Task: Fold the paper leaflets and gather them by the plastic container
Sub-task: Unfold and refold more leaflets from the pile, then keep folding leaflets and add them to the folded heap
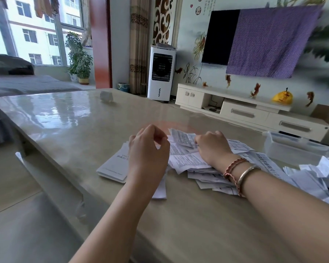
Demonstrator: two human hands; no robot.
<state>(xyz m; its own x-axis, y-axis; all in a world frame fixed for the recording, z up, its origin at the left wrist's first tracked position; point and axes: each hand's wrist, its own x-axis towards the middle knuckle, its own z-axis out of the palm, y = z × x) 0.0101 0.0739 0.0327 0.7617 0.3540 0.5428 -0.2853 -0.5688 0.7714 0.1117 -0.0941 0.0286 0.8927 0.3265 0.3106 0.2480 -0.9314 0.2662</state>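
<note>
Head view, near to far: your left hand (147,149) hovers with fingers (160,138) loosely curled, grasping nothing, above the folded leaflet stack (113,165) lying on the counter (84,118). Just right of it, your right hand (212,147) rests on the loose leaflet pile (186,160), fingers tucked under at a printed sheet (180,137); whether they pinch it I cannot tell. That sheet lies between both hands, long axis running across you, nearer the right. Farther right, beyond the pile, sits the plastic container (292,149).
</note>
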